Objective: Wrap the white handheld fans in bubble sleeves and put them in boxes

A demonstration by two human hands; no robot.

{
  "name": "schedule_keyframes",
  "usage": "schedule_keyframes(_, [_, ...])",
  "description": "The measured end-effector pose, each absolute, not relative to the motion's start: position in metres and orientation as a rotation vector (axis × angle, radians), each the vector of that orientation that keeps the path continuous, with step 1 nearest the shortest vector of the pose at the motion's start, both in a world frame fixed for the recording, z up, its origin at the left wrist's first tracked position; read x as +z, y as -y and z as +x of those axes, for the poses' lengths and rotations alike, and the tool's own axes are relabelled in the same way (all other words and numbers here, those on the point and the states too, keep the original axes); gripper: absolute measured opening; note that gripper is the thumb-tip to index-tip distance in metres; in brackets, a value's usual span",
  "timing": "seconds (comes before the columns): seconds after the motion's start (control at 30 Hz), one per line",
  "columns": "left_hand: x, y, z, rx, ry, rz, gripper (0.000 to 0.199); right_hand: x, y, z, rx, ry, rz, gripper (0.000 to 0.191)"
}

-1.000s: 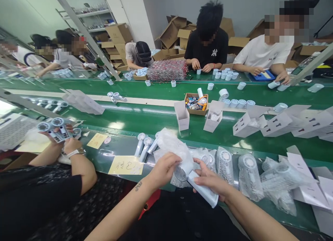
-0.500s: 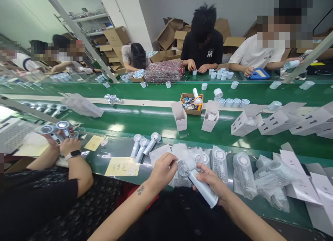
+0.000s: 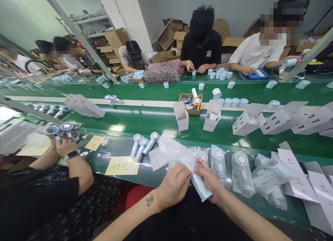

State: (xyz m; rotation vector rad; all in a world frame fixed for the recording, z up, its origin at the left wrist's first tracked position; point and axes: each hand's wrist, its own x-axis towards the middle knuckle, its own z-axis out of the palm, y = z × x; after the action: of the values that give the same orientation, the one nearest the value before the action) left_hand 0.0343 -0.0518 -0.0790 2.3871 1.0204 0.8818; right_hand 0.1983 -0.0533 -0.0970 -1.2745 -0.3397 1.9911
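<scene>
A pale blue handheld fan points its handle down toward me. My right hand is closed around the handle. A clear plastic bag covers the fan's head, which no longer shows plainly through it. Fingers of my left hand pinch the bag's edge beside the handle. Just past my hands lie other fans in bubble bags; the nearest bagged fan is right of my right hand. Three unwrapped fans rest on the bench to the left.
Opened white boxes stand on the green conveyor. More white boxes lie at the right. A yellow paper note is on the bench. Left of me, a co-worker's hands hold fans. Several people work across the line.
The bag has come down over the fan's head, which was bare before. My left hand has moved right and down to the handle. The co-worker's fans on the left shifted slightly right.
</scene>
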Motion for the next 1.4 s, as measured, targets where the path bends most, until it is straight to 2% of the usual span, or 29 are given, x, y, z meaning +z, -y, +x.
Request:
schedule_keyframes(0.13, [-0.074,0.046,0.032,0.723,-1.168,2.038,0.013,-0.098,0.059,0.207,2.104,0.231,-1.393,0.038])
schedule_keyframes(0.2, [-0.070,0.046,0.028,0.715,-1.345,1.684,0.011,-0.090,0.065,0.217,2.106,0.532,-1.466,0.036])
schedule_keyframes(0.33, [-0.051,0.046,0.019,0.634,-1.351,1.186,0.014,-0.054,0.067,0.242,1.778,1.430,-1.515,0.032])
schedule_keyframes(0.47, [-0.023,0.037,0.002,0.719,-1.295,1.147,0.018,-0.024,0.049,0.250,1.921,1.369,-1.350,0.037])
schedule_keyframes(0.53, [-0.013,0.030,-0.006,0.822,-1.231,1.248,0.032,-0.019,0.039,0.241,1.940,1.181,-1.206,0.041])
schedule_keyframes(0.63, [-0.012,0.018,-0.007,0.800,-1.078,1.597,0.083,-0.020,0.024,0.216,1.957,0.970,-0.981,0.040])
schedule_keyframes(0.67, [-0.016,0.013,-0.004,0.774,-1.051,1.709,0.088,-0.023,0.017,0.208,1.969,0.955,-0.921,0.039])
schedule_keyframes(0.7, [-0.021,0.007,-0.001,0.761,-1.048,1.793,0.082,-0.026,0.008,0.202,1.980,0.984,-0.868,0.039])
schedule_keyframes(0.77, [-0.032,-0.009,0.004,0.808,-1.113,1.869,0.049,-0.038,-0.021,0.201,1.923,1.181,-0.837,0.036])
schedule_keyframes(0.83, [-0.040,-0.030,0.002,0.905,-1.243,1.823,0.028,-0.055,-0.064,0.214,1.669,1.461,-0.953,0.028])
schedule_keyframes(0.87, [-0.041,-0.044,0.000,0.958,-1.319,1.750,0.027,-0.066,-0.089,0.224,1.451,1.560,-1.063,0.029])
schedule_keyframes(0.93, [-0.040,-0.076,-0.006,1.114,-1.424,1.492,0.034,-0.090,-0.141,0.243,1.147,1.683,-1.223,0.070])
schedule_keyframes(1.0, [-0.038,-0.114,-0.005,1.287,-1.425,1.175,0.043,-0.113,-0.186,0.252,1.110,1.784,-1.234,0.092])
schedule_keyframes(1.1, [-0.042,-0.169,0.010,1.472,-1.336,0.895,0.048,-0.138,-0.225,0.247,1.181,1.846,-1.153,0.089])
schedule_keyframes(1.17, [-0.051,-0.195,0.023,1.498,-1.360,0.950,0.045,-0.150,-0.232,0.238,1.182,1.838,-1.137,0.083])
schedule_keyframes(1.3, [-0.079,-0.210,0.038,1.446,-1.576,1.740,0.025,-0.170,-0.227,0.227,1.132,1.761,-1.211,0.072])
schedule_keyframes(1.4, [-0.087,-0.199,0.044,1.120,-1.597,2.327,0.018,-0.182,-0.220,0.228,1.097,1.680,-1.294,0.065])
